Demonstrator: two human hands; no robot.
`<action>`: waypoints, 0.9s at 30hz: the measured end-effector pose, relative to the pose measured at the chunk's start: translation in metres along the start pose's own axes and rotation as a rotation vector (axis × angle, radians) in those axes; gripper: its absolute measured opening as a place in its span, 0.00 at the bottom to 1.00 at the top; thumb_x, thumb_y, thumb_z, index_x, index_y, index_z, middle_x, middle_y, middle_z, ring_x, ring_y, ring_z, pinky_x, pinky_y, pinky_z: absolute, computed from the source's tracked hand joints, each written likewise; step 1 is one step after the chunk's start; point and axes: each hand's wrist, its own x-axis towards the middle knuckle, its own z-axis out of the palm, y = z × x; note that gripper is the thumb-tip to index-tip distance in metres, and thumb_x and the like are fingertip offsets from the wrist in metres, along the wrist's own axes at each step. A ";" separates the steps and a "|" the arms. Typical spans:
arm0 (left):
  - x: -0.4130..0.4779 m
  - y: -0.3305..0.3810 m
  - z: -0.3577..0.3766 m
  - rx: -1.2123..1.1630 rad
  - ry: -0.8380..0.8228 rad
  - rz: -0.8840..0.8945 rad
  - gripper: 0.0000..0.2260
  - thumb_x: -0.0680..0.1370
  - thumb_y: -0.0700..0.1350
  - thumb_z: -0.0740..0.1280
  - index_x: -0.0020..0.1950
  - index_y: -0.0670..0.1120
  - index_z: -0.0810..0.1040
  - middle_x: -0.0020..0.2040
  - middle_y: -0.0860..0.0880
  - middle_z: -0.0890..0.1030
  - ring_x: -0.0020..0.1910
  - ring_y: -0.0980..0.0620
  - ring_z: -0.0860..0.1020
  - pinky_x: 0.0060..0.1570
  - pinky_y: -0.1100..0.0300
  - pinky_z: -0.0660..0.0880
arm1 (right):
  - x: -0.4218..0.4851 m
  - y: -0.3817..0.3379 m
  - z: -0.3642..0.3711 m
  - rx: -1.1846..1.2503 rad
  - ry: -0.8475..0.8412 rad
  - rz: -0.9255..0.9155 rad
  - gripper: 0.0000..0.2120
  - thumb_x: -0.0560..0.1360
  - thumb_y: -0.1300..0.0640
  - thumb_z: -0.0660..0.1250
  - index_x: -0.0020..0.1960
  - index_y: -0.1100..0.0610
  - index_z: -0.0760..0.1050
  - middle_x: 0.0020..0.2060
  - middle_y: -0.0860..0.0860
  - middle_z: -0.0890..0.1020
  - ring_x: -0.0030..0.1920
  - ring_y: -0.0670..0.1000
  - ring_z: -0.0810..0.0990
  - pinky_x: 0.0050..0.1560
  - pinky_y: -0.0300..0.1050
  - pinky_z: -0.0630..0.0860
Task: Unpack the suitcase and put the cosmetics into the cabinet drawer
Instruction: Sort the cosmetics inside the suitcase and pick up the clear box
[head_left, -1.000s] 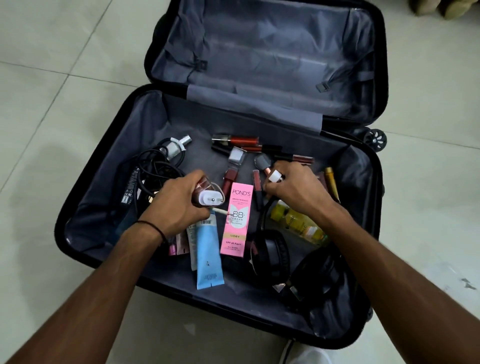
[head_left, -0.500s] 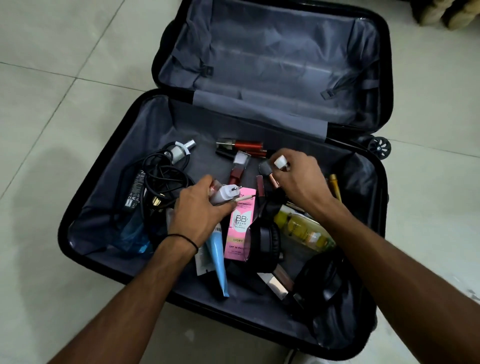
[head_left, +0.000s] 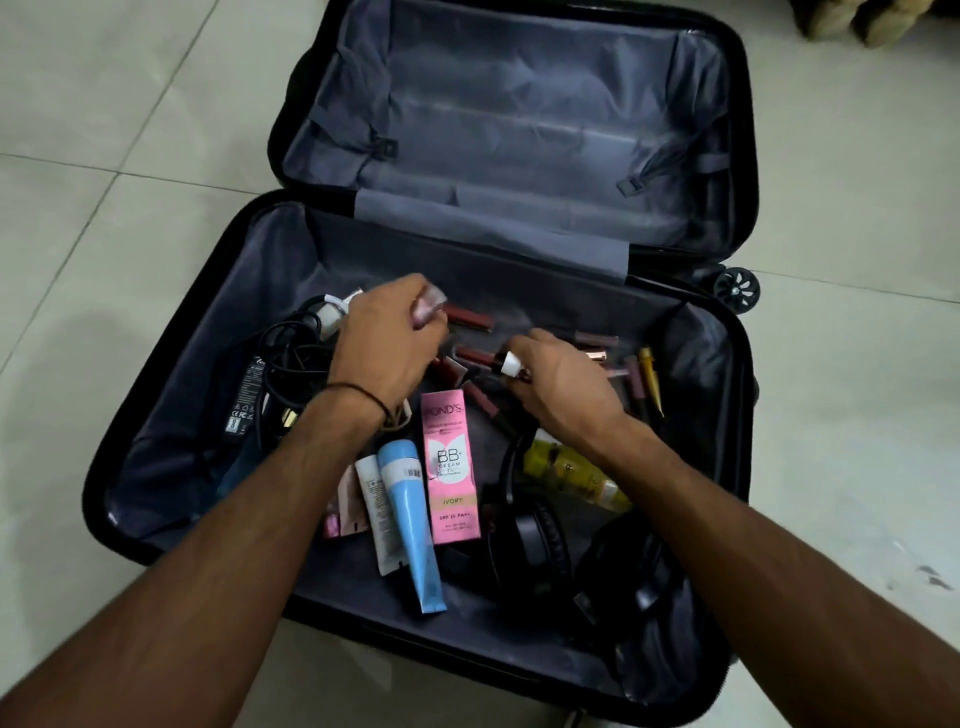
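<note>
An open black suitcase (head_left: 171, 332) lies on the tiled floor, its near half holding cosmetics. My left hand (head_left: 387, 345) is closed around small cosmetic items; a blurred pinkish one (head_left: 428, 309) shows at the fingertips, over the red lipsticks (head_left: 470, 318). My right hand (head_left: 563, 382) grips a small white-capped bottle (head_left: 509, 364) among more lipsticks (head_left: 597, 340). In front of my hands lie a pink BB cream box (head_left: 449, 467), a blue tube (head_left: 410, 519), a white tube (head_left: 379, 512) and a yellow bottle (head_left: 566, 470).
Black cables and a charger (head_left: 291, 358) fill the suitcase's left side. Black headphones (head_left: 530, 540) lie at the near right. A gold pen-like item (head_left: 652, 382) rests by the right wall. The lid half (head_left: 519, 119) is open and bare. A suitcase wheel (head_left: 736, 288) sticks out right.
My left hand has moved up and away toward the red lipsticks at the far side. My right hand, still gripping the white-capped bottle, has shifted slightly. The camera view moved closer.
</note>
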 end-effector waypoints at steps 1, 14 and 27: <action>0.007 0.002 0.003 0.048 -0.081 0.052 0.02 0.73 0.41 0.68 0.44 0.44 0.78 0.41 0.48 0.80 0.44 0.44 0.77 0.44 0.55 0.71 | -0.003 0.000 0.001 0.001 0.006 -0.004 0.09 0.78 0.56 0.67 0.58 0.55 0.76 0.53 0.53 0.76 0.53 0.59 0.79 0.43 0.48 0.72; 0.015 0.007 0.029 0.161 -0.568 0.081 0.15 0.76 0.51 0.71 0.34 0.50 0.69 0.40 0.50 0.77 0.45 0.47 0.75 0.43 0.57 0.67 | -0.043 0.053 -0.050 0.035 0.176 0.305 0.11 0.78 0.57 0.65 0.61 0.53 0.77 0.56 0.54 0.80 0.55 0.62 0.79 0.51 0.55 0.77; -0.017 0.016 0.033 -0.046 -0.097 -0.080 0.13 0.78 0.46 0.69 0.62 0.45 0.78 0.59 0.42 0.73 0.53 0.51 0.73 0.58 0.60 0.67 | -0.094 0.027 -0.007 0.162 -0.032 0.465 0.14 0.81 0.51 0.62 0.63 0.58 0.71 0.59 0.58 0.77 0.57 0.64 0.77 0.54 0.53 0.73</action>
